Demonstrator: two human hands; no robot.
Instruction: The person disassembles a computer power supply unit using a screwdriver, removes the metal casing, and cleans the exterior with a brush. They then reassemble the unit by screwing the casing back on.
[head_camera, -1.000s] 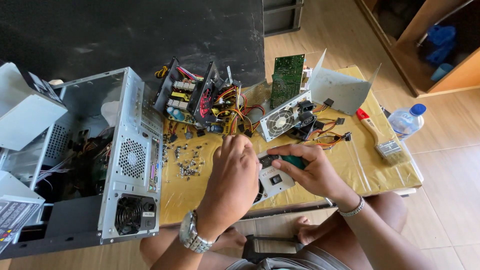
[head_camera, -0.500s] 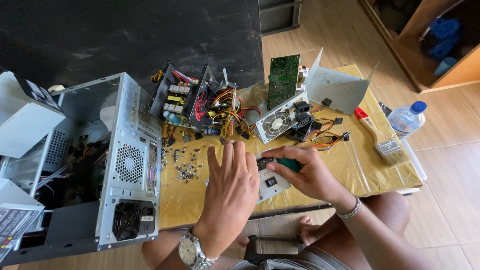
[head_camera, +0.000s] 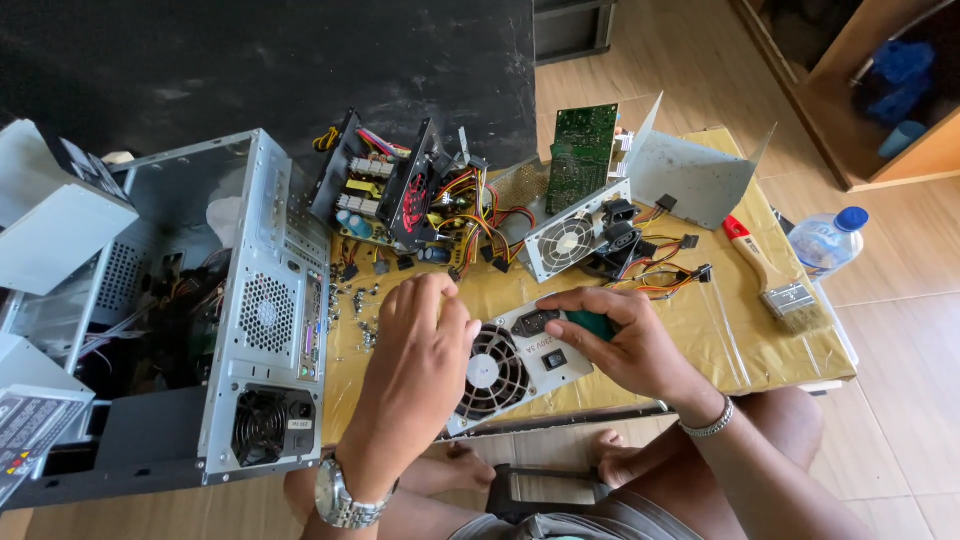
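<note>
A grey power supply (head_camera: 515, 365) lies at the near edge of the yellow-covered table (head_camera: 700, 330), fan face up, between the two hands. The left hand (head_camera: 420, 365) rests on its left end, fingers curled together over the top edge; whether they grip it cannot be told. The right hand (head_camera: 625, 345) sits on its right end, fingers closed around a green-handled screwdriver (head_camera: 592, 323) whose tip is hidden under the hand.

Just left of the left hand lies a scatter of screws (head_camera: 362, 315), and left of those stands an open PC case (head_camera: 255, 320), crowding that side of the table. Far from the hands, a second power supply (head_camera: 570, 240) with a tangle of coloured wires (head_camera: 475, 205) stands close behind the first, beside two opened units (head_camera: 380, 190) showing their boards. A green circuit board (head_camera: 582, 150) leans upright behind it, and a bent metal cover (head_camera: 690, 175) stands to its right. A paintbrush (head_camera: 770, 275) lies at the table's right edge, well apart from the right hand. A water bottle (head_camera: 828, 240) stands on the floor past it.
</note>
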